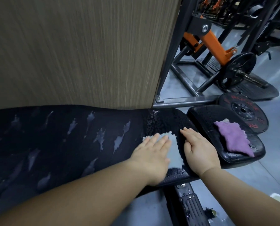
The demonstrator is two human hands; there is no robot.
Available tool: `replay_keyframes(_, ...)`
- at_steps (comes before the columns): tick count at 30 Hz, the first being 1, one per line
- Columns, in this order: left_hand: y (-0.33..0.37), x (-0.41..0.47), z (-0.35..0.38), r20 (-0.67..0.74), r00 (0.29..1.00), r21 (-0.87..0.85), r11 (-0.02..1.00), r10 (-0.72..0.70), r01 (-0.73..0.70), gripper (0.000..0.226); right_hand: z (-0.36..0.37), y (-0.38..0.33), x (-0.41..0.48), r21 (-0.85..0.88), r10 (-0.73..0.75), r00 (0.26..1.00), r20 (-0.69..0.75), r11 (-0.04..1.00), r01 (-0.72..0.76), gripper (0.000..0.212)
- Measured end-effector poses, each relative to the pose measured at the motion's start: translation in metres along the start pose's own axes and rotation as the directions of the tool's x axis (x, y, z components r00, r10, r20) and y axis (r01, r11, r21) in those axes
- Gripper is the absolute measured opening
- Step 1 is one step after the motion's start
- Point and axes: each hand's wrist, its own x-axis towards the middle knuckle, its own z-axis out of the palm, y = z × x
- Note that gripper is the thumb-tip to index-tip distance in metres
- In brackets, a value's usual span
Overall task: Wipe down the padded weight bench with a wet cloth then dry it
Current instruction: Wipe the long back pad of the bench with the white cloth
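The black padded bench (57,144) stretches from the left edge to the middle, its cover torn in several pale patches and beaded with water near its right end. A grey cloth (175,150) lies flat on that end. My left hand (152,152) presses on the cloth's left part with straight fingers. My right hand (198,150) lies flat on the pad just right of the cloth, fingers straight. A purple cloth (233,139) lies spread on the separate black seat pad (206,116) to the right.
A wood-grain wall (79,49) stands right behind the bench. Black weight plates (245,111) lie beyond the seat pad. A black and orange machine frame (207,39) with a loaded plate stands on the grey floor at the back right. The bench's metal support (189,204) shows below.
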Motion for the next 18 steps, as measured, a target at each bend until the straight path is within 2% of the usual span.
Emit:
replay_keyframes(8, -0.041, 0.073, -0.032, 0.001, 0.987, -0.081, 0.984, -0.162, 0.161, 0.056, 0.000, 0.002, 0.000, 0.012, -0.004, 1.000, -0.010, 1.000, 0.005, 0.043)
replay_keyframes(14, -0.057, 0.108, -0.045, 0.011, 0.964, -0.079, 0.961, -0.265, 0.265, 0.056, 0.002, 0.003, 0.000, 0.020, -0.008, 1.000, -0.030, 1.000, 0.008, 0.045)
replay_keyframes(18, -0.052, 0.099, -0.043, 0.014, 0.967, -0.062, 0.965, -0.253, 0.253, 0.057, 0.003, 0.003, 0.000, 0.022, -0.006, 1.000, -0.028, 1.000, 0.007, 0.043)
